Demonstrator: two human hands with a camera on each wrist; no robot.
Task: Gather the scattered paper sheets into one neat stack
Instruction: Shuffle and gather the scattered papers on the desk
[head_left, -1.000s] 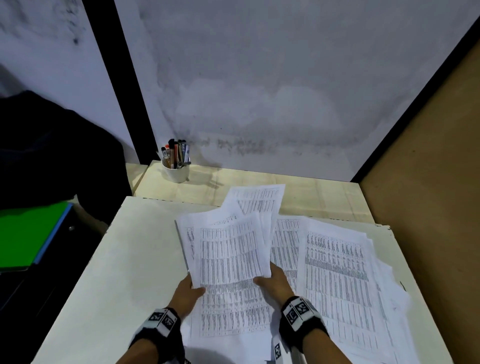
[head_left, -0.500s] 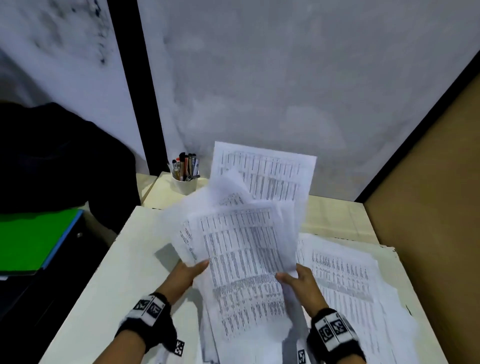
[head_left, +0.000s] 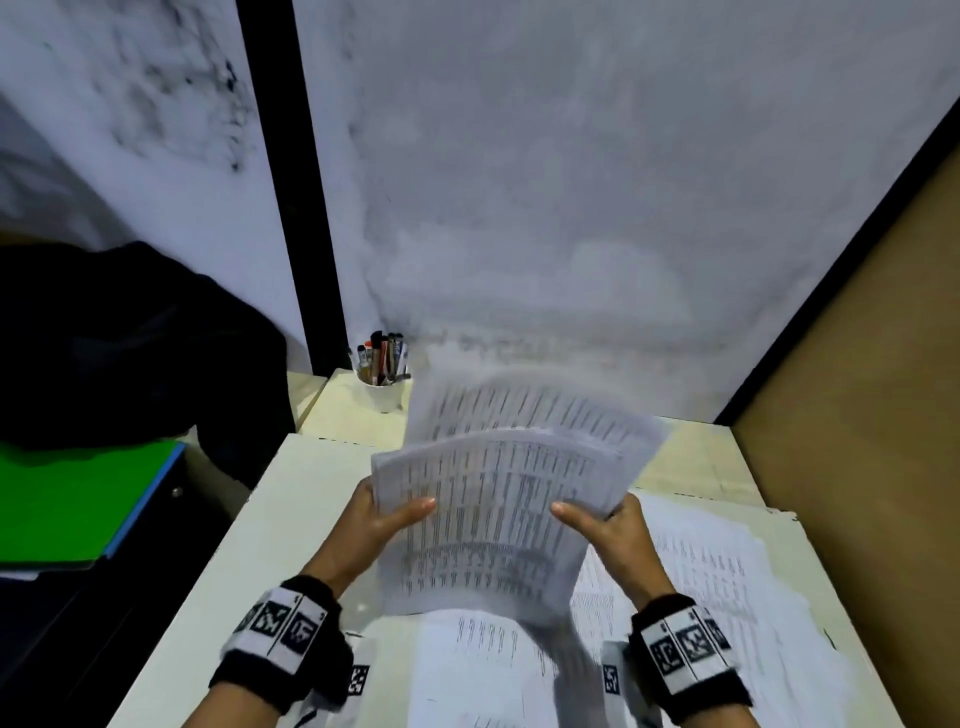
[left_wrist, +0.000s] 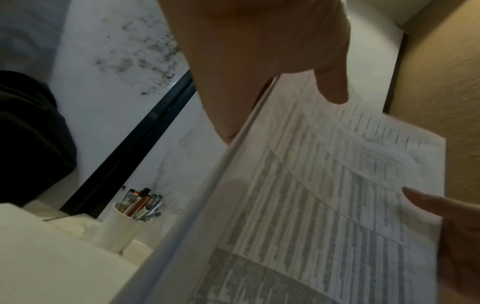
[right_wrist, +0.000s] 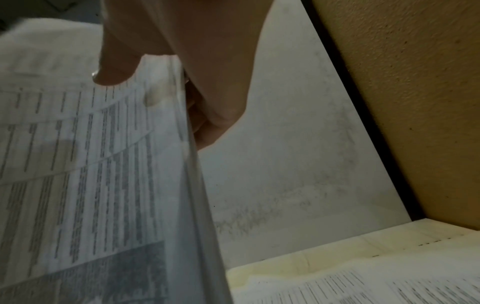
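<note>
A bundle of printed paper sheets (head_left: 493, 509) is lifted off the white table (head_left: 249, 561), tilted up and blurred at its far end. My left hand (head_left: 384, 514) grips its left edge, thumb on the front and fingers behind. My right hand (head_left: 597, 519) grips the right edge the same way. The left wrist view shows the bundle (left_wrist: 311, 195) from its left edge under my left thumb (left_wrist: 332, 86); the right wrist view shows the bundle (right_wrist: 91, 164) pinched by my right thumb (right_wrist: 116, 67). More loose sheets (head_left: 727, 571) lie spread on the right of the table, and one sheet (head_left: 478, 654) lies below the bundle.
A white cup of pens (head_left: 382, 384) stands at the back left on a wooden ledge (head_left: 696, 457). A brown board wall (head_left: 857, 415) closes the right side. A green folder (head_left: 67, 499) and a dark cloth (head_left: 130, 338) lie left of the table.
Both hands have lifted the bundle off the table and drawn its splayed sheets closer together; the hands now grip its two side edges and the bundle stands more upright.
</note>
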